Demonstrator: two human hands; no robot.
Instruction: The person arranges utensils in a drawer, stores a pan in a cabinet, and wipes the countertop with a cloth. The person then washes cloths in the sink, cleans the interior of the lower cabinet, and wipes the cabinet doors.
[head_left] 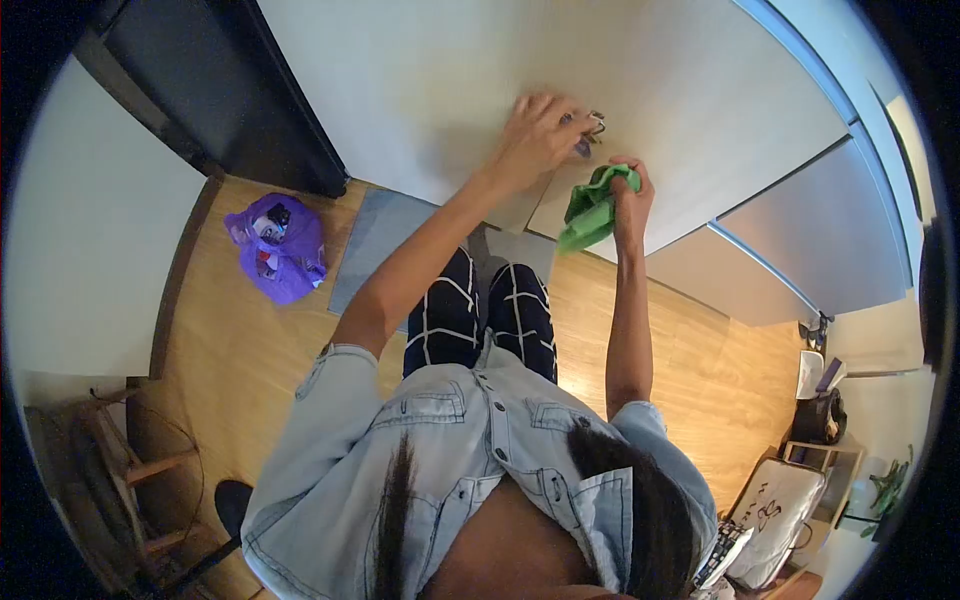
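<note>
A bunch of small items that look like keys [590, 130] is at the fingers of my left hand [540, 135], against the large white surface [440, 70]. Those fingers are slightly blurred, and their hold on the items is not clear. To the right and a little lower, my right hand [632, 190] grips a crumpled green cloth [590, 212], which hangs down to the left of the fingers.
A purple plastic bag [290, 265] with things in it lies on the wooden floor [700, 350] at the left. Beside it is a grey mat [375, 240]. A wooden stool-like frame [160, 468] stands lower left, and a printed bag [775, 515] lower right.
</note>
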